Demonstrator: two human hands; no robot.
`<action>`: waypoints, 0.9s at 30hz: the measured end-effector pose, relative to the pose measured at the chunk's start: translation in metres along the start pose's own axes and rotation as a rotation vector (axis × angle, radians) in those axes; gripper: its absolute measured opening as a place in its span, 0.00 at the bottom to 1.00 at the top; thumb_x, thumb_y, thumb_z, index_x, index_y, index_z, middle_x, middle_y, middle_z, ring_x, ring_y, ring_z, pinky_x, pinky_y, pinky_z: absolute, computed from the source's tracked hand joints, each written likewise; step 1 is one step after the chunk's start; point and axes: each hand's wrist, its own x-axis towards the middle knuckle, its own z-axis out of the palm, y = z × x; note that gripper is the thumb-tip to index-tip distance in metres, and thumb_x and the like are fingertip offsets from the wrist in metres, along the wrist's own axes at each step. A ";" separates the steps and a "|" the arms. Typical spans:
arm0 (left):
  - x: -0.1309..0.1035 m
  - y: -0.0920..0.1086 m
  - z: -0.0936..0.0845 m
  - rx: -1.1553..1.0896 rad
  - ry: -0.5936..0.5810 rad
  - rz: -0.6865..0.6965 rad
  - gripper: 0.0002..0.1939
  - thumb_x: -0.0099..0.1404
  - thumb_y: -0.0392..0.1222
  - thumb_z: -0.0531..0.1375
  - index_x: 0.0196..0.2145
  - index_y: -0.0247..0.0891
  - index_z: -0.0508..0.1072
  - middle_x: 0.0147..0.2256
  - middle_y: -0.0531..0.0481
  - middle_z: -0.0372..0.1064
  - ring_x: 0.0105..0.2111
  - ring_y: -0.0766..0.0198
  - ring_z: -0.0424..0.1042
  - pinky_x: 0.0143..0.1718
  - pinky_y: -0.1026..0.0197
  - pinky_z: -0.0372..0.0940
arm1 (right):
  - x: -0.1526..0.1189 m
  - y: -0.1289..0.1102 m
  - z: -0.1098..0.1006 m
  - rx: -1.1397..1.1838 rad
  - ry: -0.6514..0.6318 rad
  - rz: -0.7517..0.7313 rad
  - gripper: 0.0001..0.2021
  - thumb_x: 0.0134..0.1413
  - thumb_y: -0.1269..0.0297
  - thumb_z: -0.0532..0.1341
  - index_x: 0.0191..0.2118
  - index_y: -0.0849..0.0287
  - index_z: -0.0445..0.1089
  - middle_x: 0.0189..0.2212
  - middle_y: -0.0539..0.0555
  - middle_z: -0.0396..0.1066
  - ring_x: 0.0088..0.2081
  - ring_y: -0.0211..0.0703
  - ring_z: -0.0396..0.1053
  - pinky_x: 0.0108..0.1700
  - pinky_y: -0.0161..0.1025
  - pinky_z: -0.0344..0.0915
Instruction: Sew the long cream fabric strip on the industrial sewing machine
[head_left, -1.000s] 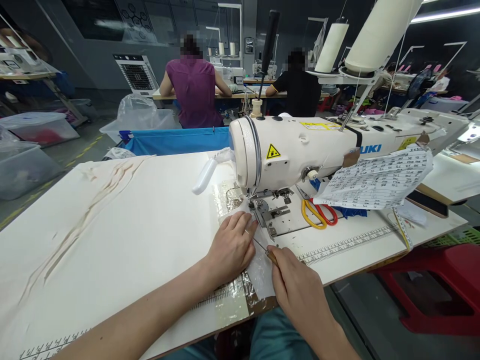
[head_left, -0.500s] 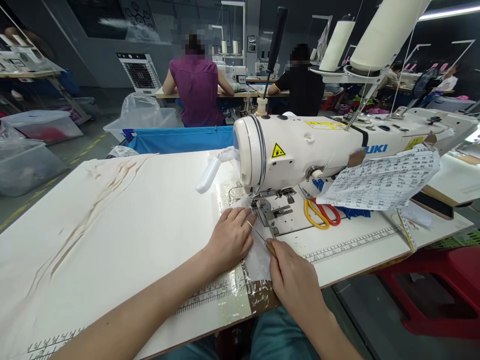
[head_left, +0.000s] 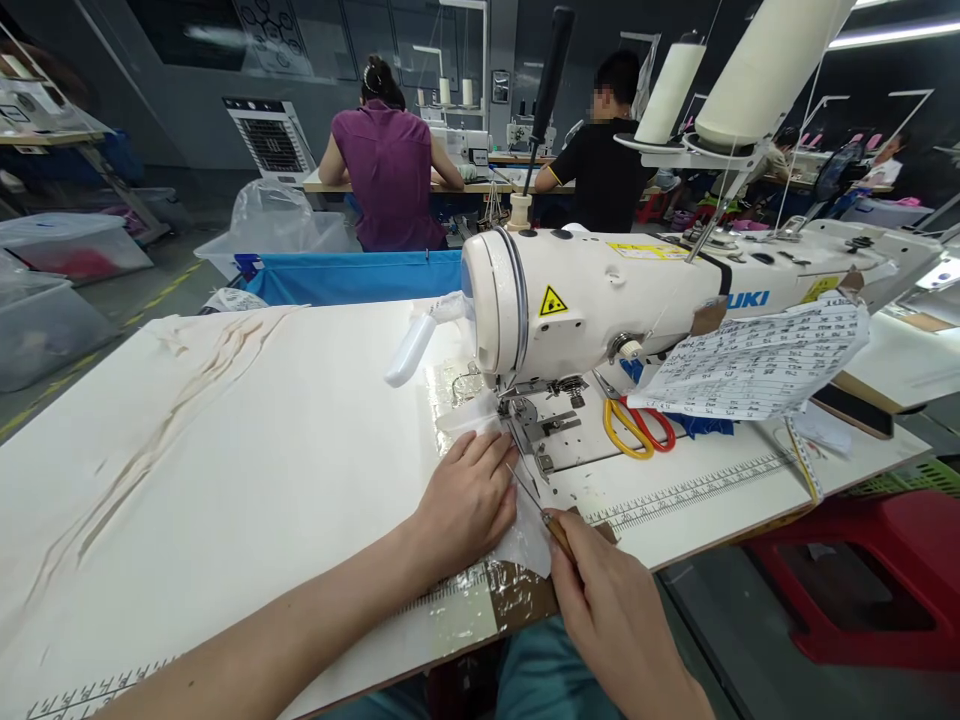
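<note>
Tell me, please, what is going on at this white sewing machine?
A person's left hand lies on thin white material in front of the sewing machine. The right hand holds a wooden-handled tool, its thin metal shaft pointing towards the left fingertips; whether the tip touches anything is unclear. Scissors lie to the right, apart from both hands.

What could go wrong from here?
1. The left hand lies close to the sewing machine's presser foot, so fingertips might get caught if it runs.
2. The awl-like tool in the right hand points toward the left hand's fingers; a slip could prick them.
3. Its thin tip, close over the white fabric, might snag it.
</note>
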 end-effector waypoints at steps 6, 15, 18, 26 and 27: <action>0.001 -0.001 -0.001 0.023 -0.041 -0.005 0.21 0.73 0.39 0.47 0.55 0.26 0.70 0.56 0.36 0.67 0.57 0.48 0.63 0.60 0.45 0.57 | -0.007 0.030 -0.008 0.118 0.046 0.136 0.13 0.69 0.66 0.49 0.49 0.59 0.68 0.37 0.56 0.78 0.34 0.49 0.77 0.31 0.38 0.71; -0.004 0.005 -0.002 0.074 -0.049 -0.004 0.21 0.72 0.39 0.47 0.56 0.27 0.69 0.56 0.37 0.66 0.57 0.49 0.63 0.61 0.46 0.54 | -0.011 0.040 -0.007 0.308 0.060 0.255 0.11 0.70 0.59 0.53 0.47 0.54 0.71 0.27 0.47 0.74 0.22 0.40 0.67 0.22 0.31 0.60; -0.003 0.006 -0.003 0.076 -0.057 -0.003 0.21 0.73 0.39 0.47 0.56 0.27 0.69 0.57 0.37 0.66 0.57 0.50 0.63 0.60 0.47 0.54 | -0.011 0.040 -0.007 0.332 0.077 0.258 0.11 0.70 0.59 0.53 0.47 0.53 0.71 0.30 0.48 0.75 0.27 0.40 0.70 0.27 0.30 0.64; -0.004 0.009 -0.002 0.066 -0.060 -0.010 0.22 0.74 0.40 0.45 0.57 0.26 0.68 0.57 0.37 0.65 0.58 0.50 0.62 0.61 0.47 0.55 | -0.012 0.041 -0.008 0.331 0.076 0.268 0.11 0.70 0.59 0.53 0.47 0.54 0.71 0.30 0.48 0.74 0.28 0.41 0.72 0.30 0.30 0.65; -0.004 0.009 -0.002 0.068 -0.059 -0.010 0.22 0.74 0.40 0.45 0.57 0.26 0.69 0.57 0.37 0.66 0.58 0.50 0.62 0.60 0.47 0.55 | -0.012 0.040 -0.009 0.329 0.076 0.265 0.12 0.70 0.59 0.53 0.47 0.55 0.72 0.30 0.49 0.74 0.29 0.41 0.73 0.31 0.30 0.66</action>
